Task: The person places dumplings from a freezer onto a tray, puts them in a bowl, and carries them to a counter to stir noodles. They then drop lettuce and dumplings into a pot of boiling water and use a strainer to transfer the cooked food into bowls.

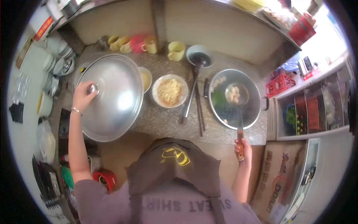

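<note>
My left hand (82,98) grips the round knob of a large silver pot lid (117,99), tilted on the counter's left side. My right hand (243,148) is closed around the wooden handle of a skimmer (239,121). Its round head is inside a wide metal pot (257,93) and holds several pale, ball-like pieces (234,95). More pale pieces and something green show in the dark liquid. A white bowl of noodles (169,91) stands between lid and pot. Another bowl (146,79) is partly hidden by the lid.
A ladle (197,72) rests in a grey bowl (204,50), with chopsticks (200,112) lying beside it. Yellow mugs (176,51) line the back wall. Stacked bowls (59,67) stand left. A cardboard box (276,175) and a glass-sided cabinet (313,112) are at right.
</note>
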Available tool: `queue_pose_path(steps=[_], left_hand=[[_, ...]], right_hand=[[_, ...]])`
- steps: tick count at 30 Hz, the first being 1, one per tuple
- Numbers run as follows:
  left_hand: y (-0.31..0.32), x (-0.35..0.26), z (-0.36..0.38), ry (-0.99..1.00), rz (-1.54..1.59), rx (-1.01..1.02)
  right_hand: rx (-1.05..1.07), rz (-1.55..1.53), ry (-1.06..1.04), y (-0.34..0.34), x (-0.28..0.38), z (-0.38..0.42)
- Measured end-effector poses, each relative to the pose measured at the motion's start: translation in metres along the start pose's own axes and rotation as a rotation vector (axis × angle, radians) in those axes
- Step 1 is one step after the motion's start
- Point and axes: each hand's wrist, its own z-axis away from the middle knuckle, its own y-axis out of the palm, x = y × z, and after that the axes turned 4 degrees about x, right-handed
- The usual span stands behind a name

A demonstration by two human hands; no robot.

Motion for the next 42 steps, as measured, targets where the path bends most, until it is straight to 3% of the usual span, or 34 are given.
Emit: queue_pose_path(steps=[6,10,16,20,22,23,25,26,29,30,32,36,38,42], left_hand=[[-0.005,0.019,0.008,-0.031,0.077,0.012],[-0.010,0.029,0.012,-0.046,0.017,0.031],[-0.013,0.048,0.019,-0.105,-0.046,0.045],[-0.008,0.060,0.019,-0.079,0.044,0.030],[-0.006,0.059,0.016,-0.062,0.040,0.037],[-0.004,0.060,0.014,-0.048,0.050,0.044],[-0.003,0.062,0.013,-0.040,0.022,0.035],[-0.004,0.059,0.013,-0.032,0.027,0.037],[-0.003,0.052,0.014,-0.081,0.042,0.057],[-0.002,0.052,0.014,-0.059,0.057,0.047],[-0.001,0.051,0.013,-0.030,0.073,0.035],[0.002,0.049,0.013,-0.010,0.066,0.029],[0.002,0.043,0.013,0.005,0.044,0.025],[0.003,0.034,0.012,-0.008,0.014,0.047]], right_hand=[[0.081,-0.051,-0.012,0.009,0.000,0.006],[-0.078,0.340,-0.106,0.059,0.002,0.026],[0.198,0.383,-0.021,0.095,-0.012,0.054],[0.279,0.683,0.026,0.127,-0.037,0.056],[0.294,1.038,-0.226,0.134,-0.057,0.052],[0.275,1.038,-0.230,0.133,-0.063,0.048],[0.315,1.245,-0.624,0.130,-0.070,0.041],[0.306,1.246,-0.626,0.131,-0.066,0.041],[0.052,0.667,-0.255,0.130,-0.049,0.033],[0.044,0.667,-0.258,0.126,-0.042,0.022],[-0.079,0.197,-0.210,0.113,-0.024,-0.007],[-0.053,-0.154,-0.108,0.083,0.012,-0.077],[0.000,-0.496,0.083,0.074,0.023,-0.112],[0.037,-0.521,0.116,0.081,0.026,-0.148]])
